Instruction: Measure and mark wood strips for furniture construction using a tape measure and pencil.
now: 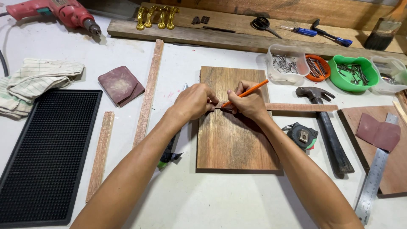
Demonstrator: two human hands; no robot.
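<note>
Along the far right of the white worktable (212, 199) we see three small containers in a row: a clear plastic tub of nails (287, 64), a round orange dish of nails (318, 68) and a green plastic bowl of screws (354, 73). None shows a label we can make out.

At the table's middle lies a rectangular brown wooden board (235, 140), its grain running lengthwise and its surface streaked darker near the middle. Across its upper part rests a thin reddish wooden strip (296, 107), which juts out past the board's right edge.

Our left hand (194, 101) is curled, fingers pressing down on the strip's left end over the board. Our right hand (250, 104) is closed around an orange pencil (246, 93), held slanted with its tip down at the strip's edge, just beside the left hand's fingertips. Both forearms reach in from the bottom, converging over the board.

To the right lie a black-handled claw hammer (328, 131) and a tape measure (303, 135); a black rubber mat (42, 157) sits at the left.
</note>
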